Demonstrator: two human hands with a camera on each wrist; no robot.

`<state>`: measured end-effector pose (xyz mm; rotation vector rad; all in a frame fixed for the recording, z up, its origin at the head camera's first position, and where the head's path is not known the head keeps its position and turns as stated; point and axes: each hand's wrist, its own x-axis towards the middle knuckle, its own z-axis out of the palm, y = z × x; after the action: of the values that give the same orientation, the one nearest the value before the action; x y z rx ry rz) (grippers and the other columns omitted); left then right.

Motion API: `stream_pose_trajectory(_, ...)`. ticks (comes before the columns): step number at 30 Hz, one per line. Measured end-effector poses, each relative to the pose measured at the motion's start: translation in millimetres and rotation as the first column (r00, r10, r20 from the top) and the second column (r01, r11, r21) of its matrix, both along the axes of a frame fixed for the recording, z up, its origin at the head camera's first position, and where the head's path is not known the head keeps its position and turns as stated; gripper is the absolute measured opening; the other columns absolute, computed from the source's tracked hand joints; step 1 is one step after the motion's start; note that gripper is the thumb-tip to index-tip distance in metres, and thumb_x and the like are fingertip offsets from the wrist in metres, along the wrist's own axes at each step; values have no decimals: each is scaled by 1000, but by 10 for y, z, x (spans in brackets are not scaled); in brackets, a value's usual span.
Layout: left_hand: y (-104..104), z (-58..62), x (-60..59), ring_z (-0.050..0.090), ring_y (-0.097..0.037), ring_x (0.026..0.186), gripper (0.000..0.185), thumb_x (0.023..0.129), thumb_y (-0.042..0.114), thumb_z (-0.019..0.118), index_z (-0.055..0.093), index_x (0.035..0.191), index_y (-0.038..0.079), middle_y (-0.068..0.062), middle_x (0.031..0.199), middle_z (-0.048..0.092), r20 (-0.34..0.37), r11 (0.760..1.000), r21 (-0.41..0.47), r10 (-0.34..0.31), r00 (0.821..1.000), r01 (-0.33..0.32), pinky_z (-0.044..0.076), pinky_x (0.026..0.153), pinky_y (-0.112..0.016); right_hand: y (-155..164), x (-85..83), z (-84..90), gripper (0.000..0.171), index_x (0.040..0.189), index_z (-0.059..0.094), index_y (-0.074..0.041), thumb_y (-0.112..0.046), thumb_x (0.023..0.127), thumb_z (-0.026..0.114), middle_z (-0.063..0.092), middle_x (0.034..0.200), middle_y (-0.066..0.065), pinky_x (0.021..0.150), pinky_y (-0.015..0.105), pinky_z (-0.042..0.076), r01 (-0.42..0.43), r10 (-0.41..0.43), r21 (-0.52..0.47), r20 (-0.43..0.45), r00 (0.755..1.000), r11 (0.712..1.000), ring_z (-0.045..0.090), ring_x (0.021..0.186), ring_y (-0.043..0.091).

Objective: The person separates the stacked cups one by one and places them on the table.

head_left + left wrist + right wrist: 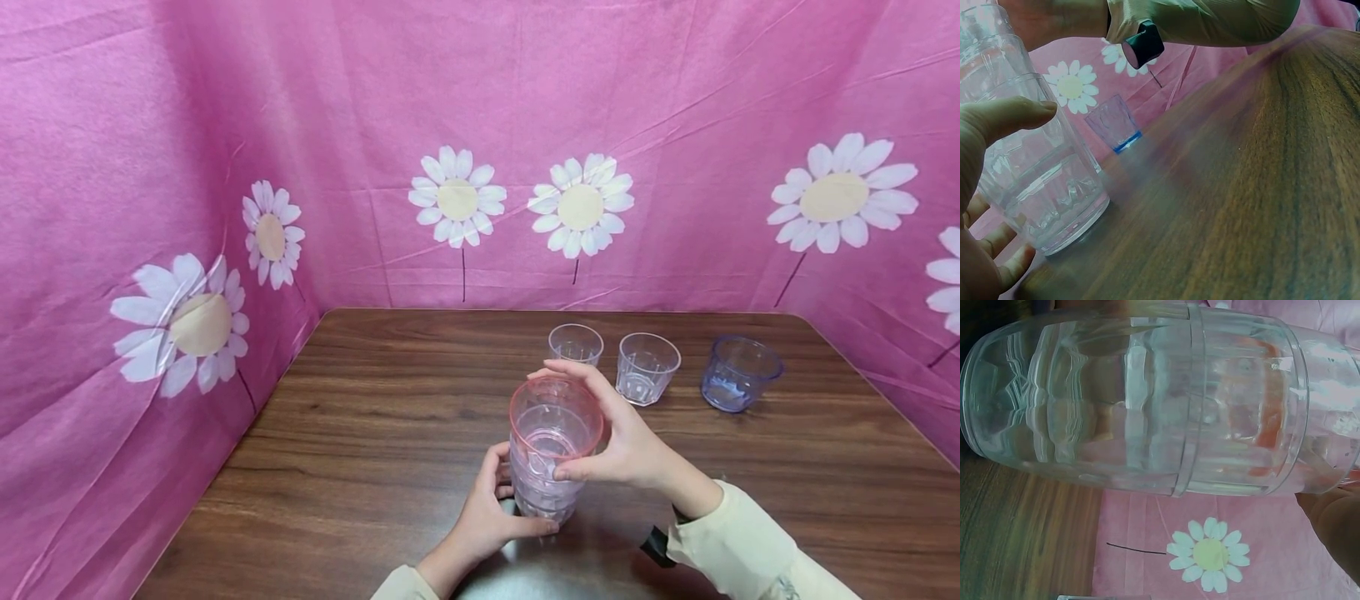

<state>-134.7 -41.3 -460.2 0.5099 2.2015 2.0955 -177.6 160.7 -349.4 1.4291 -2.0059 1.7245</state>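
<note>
Your left hand [480, 517] grips the base of a stack of clear tumblers [547, 467] standing on the wooden surface [360, 433]; your right hand [622, 442] pinches the pink-rimmed top tumbler [556, 414]. Nested tumblers may jam, so a hard pull could topple them.

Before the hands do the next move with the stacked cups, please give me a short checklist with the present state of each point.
1. Left hand holds the lower part of the stack: ok.
2. Right hand grips the pink cup on top at its rim: ok.
3. Stack base rests on the table: ok, as the left wrist view shows.
4. Top cup fully seated in the stack: cannot tell.
5. Two clear cups and blue cup stand apart from the hands: ok.
</note>
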Motion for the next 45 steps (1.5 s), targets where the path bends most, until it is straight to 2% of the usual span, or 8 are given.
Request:
stream_pose_trajectory(9,3,-3,-6,55,-15,106,84,62,2,90,46,133,12,-3,116,59,-21,1000,-1,-3,1000,3,45,87,-28,-4,25,19,103,147,32,5,4,61,89,52,138,18,98,36,48,24,-24,9,34,999,1000,55,122,25)
stream_pose_trajectory(17,-4,-6,-1,56,-15,105,84,62,2,90,46,132,11,-3,116,60,-23,1000,3,-6,1000,6,46,87,-28,-4,71,62,101,146,37,3,7,60,89,53,138,16,97,34,49,77,-80,49,50,996,996,55,123,23)
stream_pose_trajectory(31,0,-4,-1,54,-14,105,83,62,3,90,46,132,11,-2,116,58,-15,1000,-9,1,1000,-1,44,86,-28,42,42,147,99,143,37,12,5,61,90,52,138,19,99,31,47,41,-42,-61,-29,999,997,55,122,22)
stream_pose_trajectory(41,0,-2,10,54,-14,104,84,61,2,91,47,132,10,-2,115,59,-12,1000,-17,11,1000,-11,44,86,-27,97,36,233,93,140,37,18,-15,72,91,54,138,18,101,28,45,6,-23,-174,-95,995,985,54,123,22)
stream_pose_trajectory(45,3,-2,7,54,-14,104,84,60,1,91,47,132,10,-2,115,59,-12,1000,-12,10,1000,-11,44,86,-27,110,43,265,93,139,36,20,-16,72,91,54,137,20,103,30,44,-9,-16,-223,-107,994,975,54,124,25)
